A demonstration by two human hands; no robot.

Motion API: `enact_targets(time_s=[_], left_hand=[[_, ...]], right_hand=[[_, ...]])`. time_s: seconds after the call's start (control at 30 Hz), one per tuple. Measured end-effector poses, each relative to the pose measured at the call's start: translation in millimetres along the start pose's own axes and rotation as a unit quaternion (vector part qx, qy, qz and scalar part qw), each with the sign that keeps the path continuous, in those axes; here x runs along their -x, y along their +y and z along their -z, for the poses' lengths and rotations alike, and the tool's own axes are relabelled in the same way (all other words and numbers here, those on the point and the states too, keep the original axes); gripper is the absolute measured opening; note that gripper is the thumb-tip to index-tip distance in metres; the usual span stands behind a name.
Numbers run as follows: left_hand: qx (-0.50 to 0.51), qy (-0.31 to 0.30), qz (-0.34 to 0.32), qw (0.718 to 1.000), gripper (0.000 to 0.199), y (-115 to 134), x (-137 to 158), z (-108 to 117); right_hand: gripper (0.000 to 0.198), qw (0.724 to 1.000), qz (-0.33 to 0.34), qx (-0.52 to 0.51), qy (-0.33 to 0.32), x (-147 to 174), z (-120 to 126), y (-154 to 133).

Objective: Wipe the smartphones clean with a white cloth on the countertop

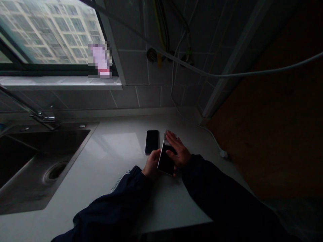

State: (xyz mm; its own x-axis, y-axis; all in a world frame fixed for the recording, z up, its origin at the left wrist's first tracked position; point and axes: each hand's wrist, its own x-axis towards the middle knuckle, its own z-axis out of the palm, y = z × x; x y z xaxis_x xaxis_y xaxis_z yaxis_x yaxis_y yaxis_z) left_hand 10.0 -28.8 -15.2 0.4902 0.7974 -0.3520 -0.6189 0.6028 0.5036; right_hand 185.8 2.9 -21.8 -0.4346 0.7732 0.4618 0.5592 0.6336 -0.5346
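My left hand (151,164) grips a dark smartphone (166,163) by its left edge and holds it tilted, screen up, over the counter. Across the upper part of that screen lies my right hand (178,149), fingers stretched out and thumb apart, pressing on the glass. A small pale patch shows at its fingertips; whether it is a thin cloth, a film or a reflection I cannot tell. Just left of the held phone, a second smartphone (152,142) with a black screen and light rim rests flat on the white counter (113,168).
At the left is a steel sink (73,159) with a chrome faucet (42,118). A window (55,33) is above it. A white cable (227,76) hangs across the view. A white plug (223,154) lies near the counter's right edge, beside a brown surface.
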Motion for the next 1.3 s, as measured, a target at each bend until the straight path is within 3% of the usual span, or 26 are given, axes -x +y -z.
enact_targets(time_s=[0.17,0.3,0.53,0.87,1.03,1.13,1.3], left_hand=[[-0.007,-0.058,0.056,0.997,0.047,2,2,-4],[0.009,-0.033,0.042,0.999,0.054,5,1,-4],[0.092,-0.041,0.016,0.995,0.086,7,2,-2],[0.107,0.063,-0.010,0.992,0.082,7,1,-6],[0.075,-0.041,0.048,0.995,0.093,7,7,-7],[0.063,-0.104,0.072,0.990,0.098,6,8,-9],[0.073,-0.105,0.060,0.990,0.092,6,8,-12]], right_hand=[[0.072,0.999,0.005,0.018,0.033,0,-2,-2],[0.068,0.999,0.029,0.017,0.007,1,-2,-5],[0.057,0.997,0.068,-0.018,-0.042,4,-2,-20],[0.050,0.984,0.125,-0.045,-0.115,7,-4,-41],[0.045,0.997,0.061,0.033,-0.018,4,-2,-24],[0.045,0.998,0.023,0.053,-0.005,1,2,-16],[0.049,0.998,0.037,0.049,-0.004,1,2,-15]])
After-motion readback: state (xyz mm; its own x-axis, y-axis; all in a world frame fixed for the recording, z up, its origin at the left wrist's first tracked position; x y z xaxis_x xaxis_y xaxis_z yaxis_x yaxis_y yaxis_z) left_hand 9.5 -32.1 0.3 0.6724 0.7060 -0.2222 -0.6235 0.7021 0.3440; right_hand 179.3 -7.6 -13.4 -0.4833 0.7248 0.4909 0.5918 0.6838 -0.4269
